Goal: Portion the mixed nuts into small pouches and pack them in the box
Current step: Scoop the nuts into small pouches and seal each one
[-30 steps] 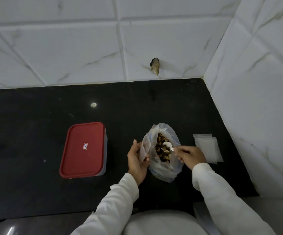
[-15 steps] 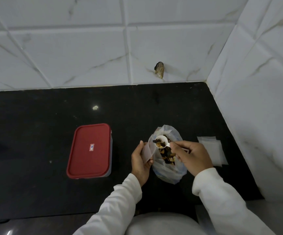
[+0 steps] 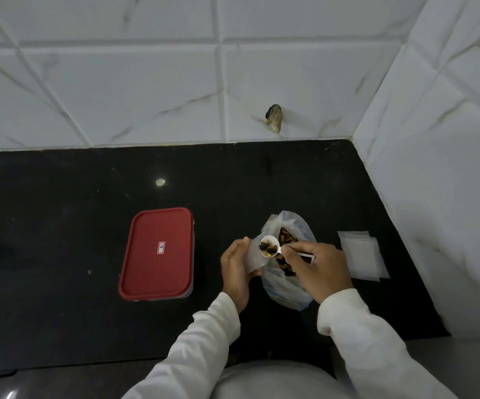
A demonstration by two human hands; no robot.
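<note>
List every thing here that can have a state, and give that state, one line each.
box: closed, red lid on.
nut bag: open, nuts inside.
small pouch: held, contents cannot be told.
scoop: loaded with nuts, at the small pouch's mouth.
spare pouches: flat, lying on the counter.
left hand: grips the small pouch.
right hand: pinches the scoop's handle.

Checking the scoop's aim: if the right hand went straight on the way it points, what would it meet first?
Probably the small pouch held by the left hand: the right hand points its scoop leftward at it. Depth is unclear from one view.
</note>
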